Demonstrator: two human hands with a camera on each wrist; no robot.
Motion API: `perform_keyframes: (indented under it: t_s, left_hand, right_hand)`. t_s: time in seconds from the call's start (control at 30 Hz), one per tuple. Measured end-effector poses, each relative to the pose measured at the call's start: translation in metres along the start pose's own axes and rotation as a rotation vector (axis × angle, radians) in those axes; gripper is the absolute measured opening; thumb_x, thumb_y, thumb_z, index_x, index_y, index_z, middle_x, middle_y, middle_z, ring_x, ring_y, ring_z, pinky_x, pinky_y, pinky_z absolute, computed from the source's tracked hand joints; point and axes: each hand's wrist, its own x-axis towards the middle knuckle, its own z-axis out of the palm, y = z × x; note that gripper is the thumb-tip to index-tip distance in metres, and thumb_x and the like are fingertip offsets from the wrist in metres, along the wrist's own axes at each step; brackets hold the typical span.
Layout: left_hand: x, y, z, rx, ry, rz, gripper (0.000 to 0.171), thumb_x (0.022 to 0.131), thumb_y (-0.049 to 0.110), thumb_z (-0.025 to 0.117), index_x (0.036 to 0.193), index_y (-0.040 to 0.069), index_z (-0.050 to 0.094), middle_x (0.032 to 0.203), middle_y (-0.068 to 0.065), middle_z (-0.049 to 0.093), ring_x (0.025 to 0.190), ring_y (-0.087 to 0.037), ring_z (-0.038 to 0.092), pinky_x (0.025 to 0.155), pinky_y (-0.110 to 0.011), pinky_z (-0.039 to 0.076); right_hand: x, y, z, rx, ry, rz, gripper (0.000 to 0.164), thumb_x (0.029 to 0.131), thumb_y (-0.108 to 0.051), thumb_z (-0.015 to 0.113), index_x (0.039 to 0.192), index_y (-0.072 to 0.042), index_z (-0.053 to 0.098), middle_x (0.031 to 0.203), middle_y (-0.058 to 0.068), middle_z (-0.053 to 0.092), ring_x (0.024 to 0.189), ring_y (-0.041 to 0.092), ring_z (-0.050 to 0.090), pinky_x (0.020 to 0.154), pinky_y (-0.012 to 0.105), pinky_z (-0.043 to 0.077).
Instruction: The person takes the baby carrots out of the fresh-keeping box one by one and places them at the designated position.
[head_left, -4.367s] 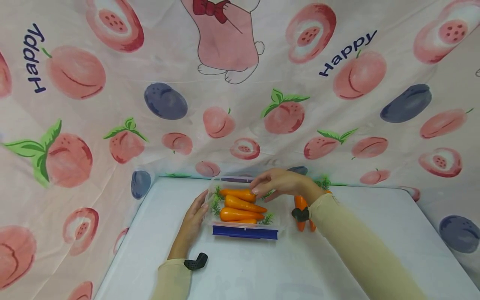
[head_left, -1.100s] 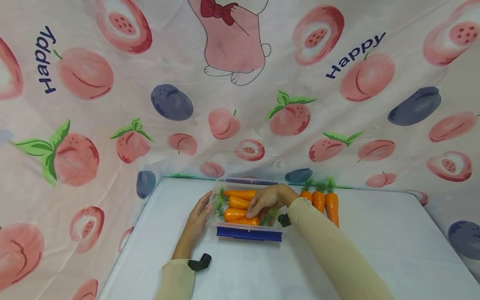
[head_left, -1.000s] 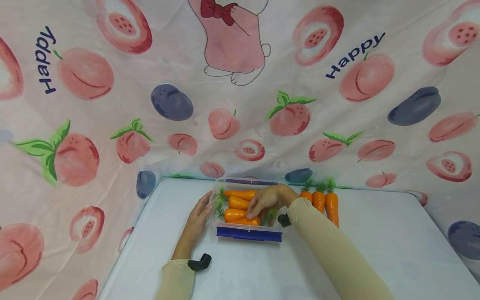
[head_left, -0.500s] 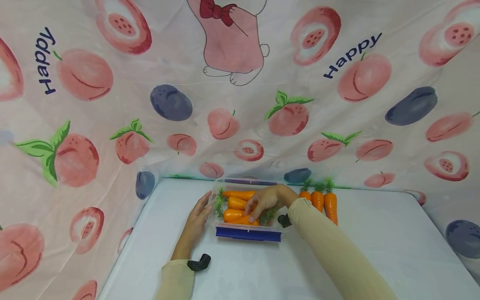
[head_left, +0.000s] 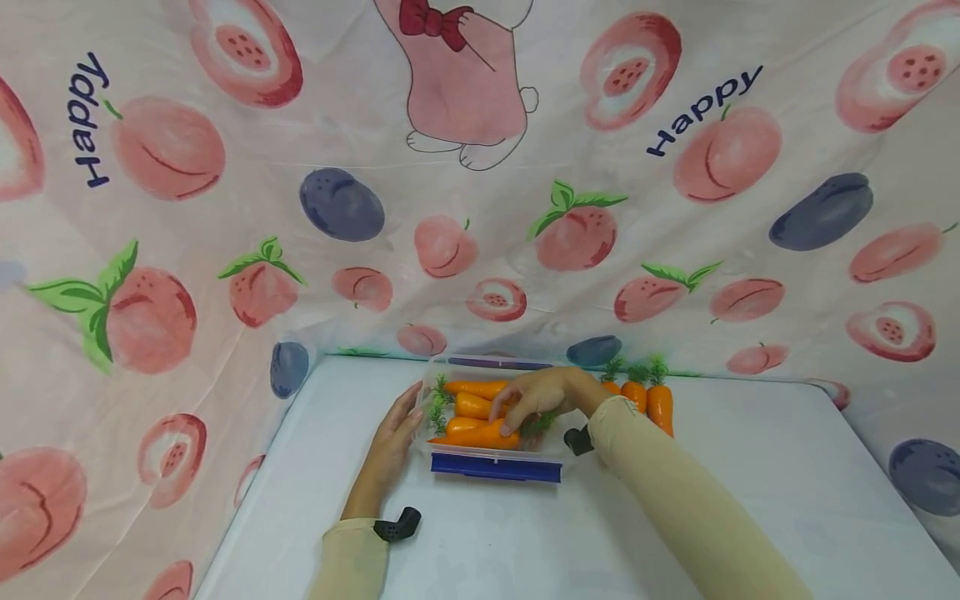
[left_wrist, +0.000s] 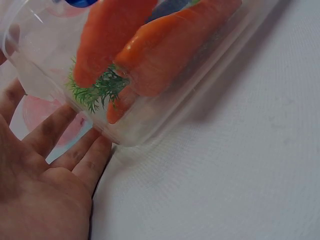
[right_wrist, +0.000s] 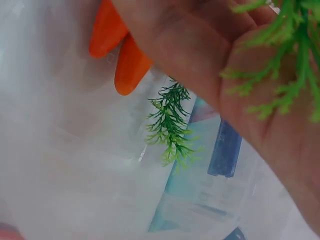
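Note:
A clear plastic box (head_left: 495,469) with blue clip flaps stands on the table, holding several orange toy carrots (head_left: 472,406) with green tops. My right hand (head_left: 542,395) reaches into it from the right and grips the carrot nearest the front (head_left: 474,437), thumb on its thick end. That carrot's tip points left. Frilly leaves (right_wrist: 295,55) stick out by the palm in the right wrist view. My left hand (head_left: 393,435) lies along the box's left end with its fingers fairly straight, fingertips against the wall; the left wrist view shows carrots (left_wrist: 155,60) through the plastic.
Several more carrots (head_left: 660,408) lie side by side at the back right, partly behind the right forearm. A white tabletop (head_left: 480,542) spreads in front of the box. A fruit-printed cloth (head_left: 495,200) hangs close behind the table.
My right hand has come from the back of the box to its front half. In the last half second the front carrot has risen and shifted left with it. The left hand stays put.

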Motion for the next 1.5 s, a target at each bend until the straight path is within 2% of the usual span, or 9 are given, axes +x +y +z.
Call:
perform_keyframes:
  t_s: [0.17,0.4,0.67,0.87,1.0,1.2,1.37,1.5]
  left_hand:
    - [0.001,0.000,-0.001,0.003,0.006,-0.001,0.049,0.109,0.026,0.046,0.158,0.027,0.038,0.169,-0.006,0.027,0.158,-0.031,0.021,0.126,-0.058,0.019]
    - [0.000,0.002,0.000,-0.005,0.008,-0.001,0.049,0.109,0.027,0.047,0.157,0.027,0.038,0.169,-0.007,0.027,0.158,-0.031,0.022,0.126,-0.060,0.017]
    - [0.001,0.001,0.000,-0.007,0.015,-0.007,0.049,0.109,0.027,0.048,0.157,0.028,0.039,0.169,-0.007,0.028,0.158,-0.030,0.022,0.125,-0.061,0.017]
    - [0.001,0.001,0.001,-0.011,0.021,-0.010,0.048,0.109,0.025,0.047,0.157,0.027,0.040,0.169,-0.006,0.028,0.157,-0.030,0.022,0.125,-0.061,0.017]
    - [0.001,0.002,0.001,-0.007,0.014,-0.017,0.048,0.109,0.025,0.047,0.157,0.029,0.039,0.169,-0.006,0.028,0.157,-0.031,0.022,0.125,-0.062,0.017]
    - [0.001,0.001,0.001,-0.008,0.008,-0.016,0.049,0.109,0.025,0.046,0.157,0.028,0.039,0.169,-0.007,0.028,0.157,-0.032,0.023,0.125,-0.062,0.018]
    - [0.001,0.001,0.000,-0.002,0.015,-0.021,0.049,0.109,0.026,0.047,0.157,0.029,0.039,0.169,-0.007,0.027,0.157,-0.033,0.024,0.124,-0.064,0.018]
    - [0.001,0.001,0.001,-0.012,0.011,-0.014,0.050,0.109,0.026,0.048,0.157,0.027,0.038,0.169,-0.008,0.027,0.156,-0.034,0.025,0.123,-0.066,0.018]
  right_hand:
    - [-0.006,0.001,-0.002,-0.022,0.073,-0.062,0.039,0.087,-0.026,0.081,0.122,-0.014,0.068,0.100,0.006,0.069,0.086,0.021,0.063,0.078,0.033,0.059]
    - [-0.015,0.003,-0.006,-0.033,0.128,-0.098,0.039,0.086,-0.028,0.080,0.122,-0.015,0.070,0.119,0.005,0.065,0.102,0.022,0.060,0.095,0.033,0.054]
    - [-0.021,0.006,-0.009,0.054,0.162,-0.110,0.041,0.087,-0.026,0.079,0.124,-0.012,0.069,0.126,0.008,0.061,0.106,0.024,0.060,0.090,0.038,0.060]
    - [-0.025,0.008,-0.009,0.121,0.179,-0.113,0.042,0.087,-0.024,0.078,0.126,-0.012,0.068,0.123,0.011,0.060,0.101,0.026,0.062,0.085,0.043,0.063]
    - [-0.027,0.010,-0.008,0.144,0.195,-0.125,0.041,0.088,-0.024,0.078,0.125,-0.011,0.068,0.122,0.012,0.059,0.100,0.026,0.062,0.090,0.048,0.061]
    - [-0.030,0.013,-0.007,0.170,0.208,-0.157,0.040,0.090,-0.022,0.076,0.127,-0.009,0.067,0.128,0.013,0.059,0.107,0.027,0.063,0.098,0.057,0.055]
    - [-0.034,0.017,-0.007,0.201,0.220,-0.200,0.041,0.092,-0.021,0.075,0.130,-0.008,0.066,0.131,0.014,0.059,0.111,0.029,0.063,0.100,0.055,0.054]
    - [-0.040,0.021,-0.007,0.213,0.258,-0.235,0.041,0.094,-0.022,0.074,0.131,-0.007,0.066,0.131,0.014,0.061,0.111,0.028,0.064,0.099,0.049,0.057]
